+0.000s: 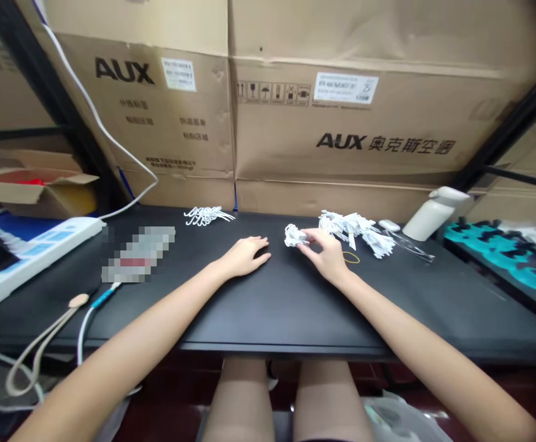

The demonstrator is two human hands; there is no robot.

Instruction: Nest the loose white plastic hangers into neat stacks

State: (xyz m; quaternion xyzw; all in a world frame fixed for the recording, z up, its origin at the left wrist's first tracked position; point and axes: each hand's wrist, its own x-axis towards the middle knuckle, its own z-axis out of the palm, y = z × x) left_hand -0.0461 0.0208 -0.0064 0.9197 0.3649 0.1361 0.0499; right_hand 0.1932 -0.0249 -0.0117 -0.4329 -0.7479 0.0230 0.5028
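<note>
My right hand [323, 250] pinches a small bundle of white hooks [294, 236] between thumb and fingers, at the middle of the black table. To its left, my left hand [245, 255] rests on the tabletop, fingers apart and holding nothing. Loose white hooks [207, 215] lie near the back edge, beyond my left hand. Behind my right hand sits a pile of white bundles [355, 228]. A yellow rubber band [351, 258] lies on the table just right of my right hand.
Cardboard boxes [277, 135] stand along the back. On the left are a power strip [46, 252], a blurred phone-like object [139, 255] and cables. A white bottle [436, 215], glasses [410, 245] and teal items [498, 255] are on the right.
</note>
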